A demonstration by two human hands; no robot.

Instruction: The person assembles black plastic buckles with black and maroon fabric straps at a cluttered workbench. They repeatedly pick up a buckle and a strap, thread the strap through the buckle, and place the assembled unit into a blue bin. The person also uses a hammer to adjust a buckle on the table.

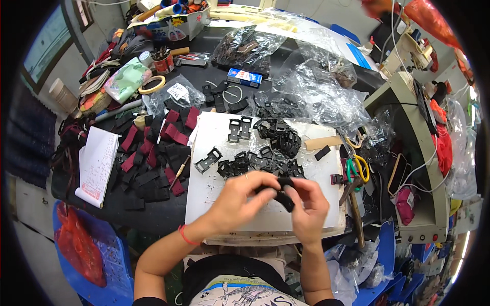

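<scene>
Above the front of a white board [204,204], both of my hands pinch a short folded piece of black strap [284,201]. My left hand [240,198] grips its left side between thumb and fingers, and my right hand [309,208] has closed on the other side. The fingers cover much of the strap. Just beyond my hands lies a heap of black plastic buckles [260,160]. One buckle [208,160] sits apart at the left, and two more buckles [240,129] stand side by side farther back.
Left of the board, black and maroon strap pieces [145,181] lie around an awl [179,172], beside a notepad [99,163]. Green- and yellow-handled scissors [361,169] and a wooden handle [357,219] lie right. A blue box [245,77] and clear plastic bags [326,92] are behind.
</scene>
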